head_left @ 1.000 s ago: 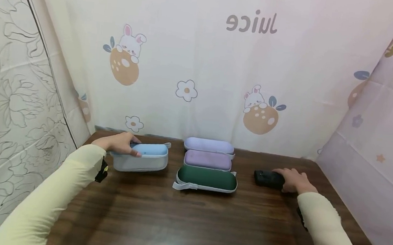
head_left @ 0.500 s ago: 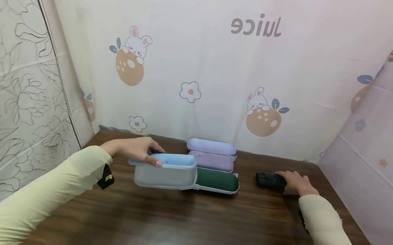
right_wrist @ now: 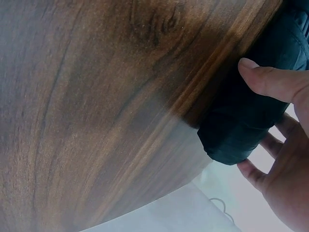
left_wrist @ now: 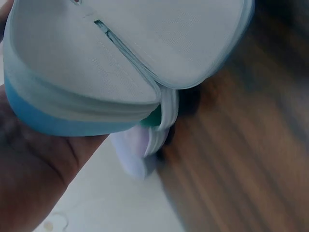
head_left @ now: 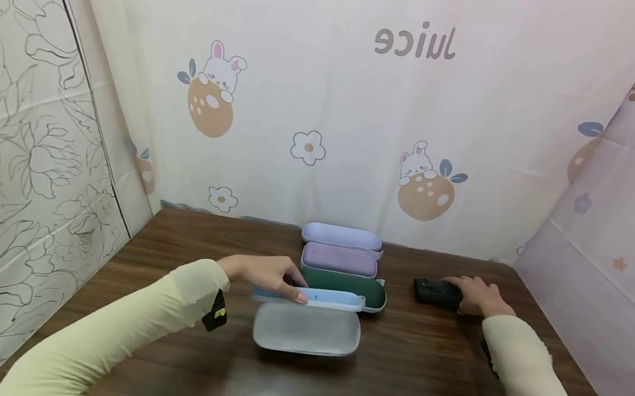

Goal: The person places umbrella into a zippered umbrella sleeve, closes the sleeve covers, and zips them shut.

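My left hand (head_left: 267, 274) grips a light blue case (head_left: 333, 298) by its back, in front of the other cases. The case hangs unzipped, with its pale grey lining (head_left: 307, 331) facing the near side. In the left wrist view the two halves of the light blue case (left_wrist: 72, 125) spread apart at the fold, and I see nothing inside the visible part. At the right, my right hand (head_left: 477, 296) holds the end of a black folded umbrella (head_left: 437, 294) lying on the table. The right wrist view shows thumb and fingers on either side of the umbrella (right_wrist: 241, 121).
Behind the light blue case lie a green case (head_left: 355, 288), a purple case (head_left: 340, 259) and a lavender case (head_left: 342, 235) in a column on the brown wooden table (head_left: 421, 374). A printed curtain (head_left: 276, 92) closes off the back, with panels at both sides.
My left hand has carried the light blue case from the left to the front of the green one, and its pale lining now faces me more. The right hand and umbrella stay put.
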`<control>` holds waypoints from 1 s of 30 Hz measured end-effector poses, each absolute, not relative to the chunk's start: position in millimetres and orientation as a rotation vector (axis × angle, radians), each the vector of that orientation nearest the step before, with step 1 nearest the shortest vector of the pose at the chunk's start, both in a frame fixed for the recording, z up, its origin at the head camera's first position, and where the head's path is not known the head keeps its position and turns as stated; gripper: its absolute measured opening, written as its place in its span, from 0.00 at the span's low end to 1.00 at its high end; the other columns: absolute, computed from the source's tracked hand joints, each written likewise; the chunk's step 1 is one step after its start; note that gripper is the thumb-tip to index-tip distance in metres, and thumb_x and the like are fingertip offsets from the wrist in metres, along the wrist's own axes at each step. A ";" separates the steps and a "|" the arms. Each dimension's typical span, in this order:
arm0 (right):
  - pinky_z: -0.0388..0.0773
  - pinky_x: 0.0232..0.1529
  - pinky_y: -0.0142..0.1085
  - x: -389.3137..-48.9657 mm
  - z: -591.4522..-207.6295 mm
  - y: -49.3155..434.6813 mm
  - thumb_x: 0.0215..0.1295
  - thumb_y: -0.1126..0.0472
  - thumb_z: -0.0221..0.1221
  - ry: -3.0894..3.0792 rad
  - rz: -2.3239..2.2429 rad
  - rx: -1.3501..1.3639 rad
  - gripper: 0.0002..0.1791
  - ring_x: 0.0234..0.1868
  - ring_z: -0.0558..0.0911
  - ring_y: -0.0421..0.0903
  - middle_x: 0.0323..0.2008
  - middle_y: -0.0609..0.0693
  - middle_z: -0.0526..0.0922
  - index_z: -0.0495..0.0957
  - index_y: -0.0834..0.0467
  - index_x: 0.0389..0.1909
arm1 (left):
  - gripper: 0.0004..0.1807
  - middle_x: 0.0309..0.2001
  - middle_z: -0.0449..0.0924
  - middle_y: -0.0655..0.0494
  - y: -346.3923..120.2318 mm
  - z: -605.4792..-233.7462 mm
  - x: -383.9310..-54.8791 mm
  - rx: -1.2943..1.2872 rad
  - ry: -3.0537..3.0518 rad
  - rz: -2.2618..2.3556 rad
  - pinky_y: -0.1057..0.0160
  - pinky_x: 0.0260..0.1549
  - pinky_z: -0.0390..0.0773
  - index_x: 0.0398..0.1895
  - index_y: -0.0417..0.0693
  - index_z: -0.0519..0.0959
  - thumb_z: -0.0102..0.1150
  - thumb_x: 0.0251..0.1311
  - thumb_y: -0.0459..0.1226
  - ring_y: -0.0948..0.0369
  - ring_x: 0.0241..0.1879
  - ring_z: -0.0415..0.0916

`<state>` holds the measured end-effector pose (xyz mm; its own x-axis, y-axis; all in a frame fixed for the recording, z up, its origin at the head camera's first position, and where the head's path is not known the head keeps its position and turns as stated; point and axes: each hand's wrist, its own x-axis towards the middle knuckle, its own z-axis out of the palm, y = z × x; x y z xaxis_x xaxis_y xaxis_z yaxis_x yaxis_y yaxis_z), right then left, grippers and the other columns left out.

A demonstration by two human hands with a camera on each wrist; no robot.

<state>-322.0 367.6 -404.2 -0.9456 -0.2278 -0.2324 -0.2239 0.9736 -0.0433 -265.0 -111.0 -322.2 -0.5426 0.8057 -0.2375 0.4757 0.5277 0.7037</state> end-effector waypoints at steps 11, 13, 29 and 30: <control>0.64 0.43 0.64 -318.2 -402.4 361.8 0.49 0.69 0.69 2.897 -0.012 -0.343 0.40 0.55 0.66 0.71 0.57 0.71 0.68 0.66 0.62 0.66 | 0.20 0.45 0.82 0.60 -76.8 -354.8 -270.4 1.067 2.140 0.731 0.69 0.44 0.74 0.53 0.43 0.81 0.55 0.65 0.46 0.73 0.44 0.75; 0.64 0.44 0.64 -319.1 -403.0 361.4 0.49 0.69 0.69 2.897 -0.010 -0.345 0.40 0.54 0.66 0.71 0.57 0.71 0.68 0.65 0.61 0.66 | 0.20 0.46 0.82 0.61 -73.4 -358.7 -271.0 1.043 2.142 0.721 0.69 0.44 0.74 0.52 0.44 0.82 0.55 0.65 0.46 0.73 0.44 0.75; 0.65 0.43 0.66 -321.6 -402.4 368.5 0.45 0.64 0.71 2.997 0.084 -0.444 0.38 0.53 0.69 0.70 0.53 0.69 0.73 0.71 0.63 0.61 | 0.21 0.52 0.79 0.58 -64.5 -367.1 -279.7 0.839 2.157 0.738 0.60 0.50 0.73 0.52 0.46 0.81 0.53 0.66 0.49 0.65 0.52 0.74; 0.65 0.42 0.66 -321.4 -403.2 369.0 0.45 0.64 0.71 3.007 0.071 -0.448 0.37 0.53 0.69 0.70 0.53 0.69 0.73 0.71 0.63 0.61 | 0.21 0.53 0.79 0.57 -64.9 -367.7 -280.4 0.836 2.159 0.732 0.59 0.51 0.72 0.53 0.45 0.81 0.53 0.66 0.49 0.64 0.53 0.73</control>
